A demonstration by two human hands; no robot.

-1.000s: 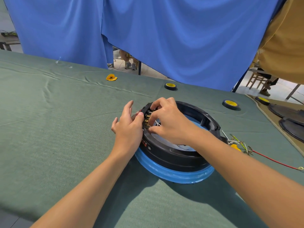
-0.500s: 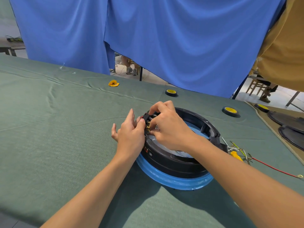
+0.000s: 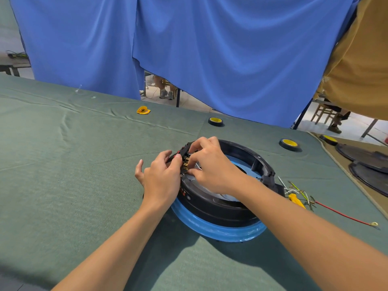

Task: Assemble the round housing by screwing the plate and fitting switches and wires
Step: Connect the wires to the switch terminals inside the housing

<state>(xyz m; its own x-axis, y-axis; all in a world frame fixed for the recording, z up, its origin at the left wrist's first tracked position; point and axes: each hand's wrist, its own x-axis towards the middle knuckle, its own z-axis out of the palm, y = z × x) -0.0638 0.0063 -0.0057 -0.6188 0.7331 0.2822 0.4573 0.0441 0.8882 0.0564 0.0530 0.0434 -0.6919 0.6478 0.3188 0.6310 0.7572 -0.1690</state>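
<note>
Black round housing (image 3: 220,204) on its blue base (image 3: 218,232) sits mid-surface (image 3: 63,175), right in front of me. At its far left rim my left hand (image 3: 161,177) curls its fingers (image 3: 177,159) round the switch block (image 3: 184,162) from outside; my right hand (image 3: 212,166) pinches it from inside. Loose wires (image 3: 298,192) lie just right of the housing.

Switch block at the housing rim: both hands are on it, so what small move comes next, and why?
Probably press the switch block down into its slot in the black housing. The left hand grips it from outside, the right hand pinches it from inside, and it looks raised and tilted above the rim, so it is likely not yet seated.
</note>
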